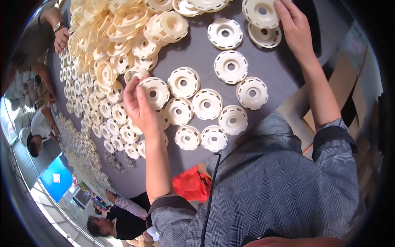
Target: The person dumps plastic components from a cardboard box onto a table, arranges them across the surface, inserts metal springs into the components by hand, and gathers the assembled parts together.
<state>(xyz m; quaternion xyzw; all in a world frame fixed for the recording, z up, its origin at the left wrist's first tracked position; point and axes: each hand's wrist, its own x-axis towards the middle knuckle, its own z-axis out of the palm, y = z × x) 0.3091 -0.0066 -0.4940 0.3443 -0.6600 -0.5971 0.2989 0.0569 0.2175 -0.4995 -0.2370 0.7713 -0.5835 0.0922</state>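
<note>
Cream plastic discs with a centre hole and slots around the rim lie on a grey table (197,51). My left hand (144,111) pinches the edge of one disc (161,87), beside the big pile. At the far right, my right hand (294,26) has its fingers closed on the rim of another disc (252,11). That one partly covers a second disc (264,40). Between my hands several discs lie flat and apart or edge to edge, such as a disc (231,66) in the middle and a disc (214,138) near the front edge.
A tall heap of yellowish discs (119,31) fills the far left, with rows of smaller ring-shaped parts (82,88) beyond it. Another person's hand (61,39) rests by the heap. More people sit along the left. A red bag (191,183) lies below the table edge; cardboard (343,74) stands right.
</note>
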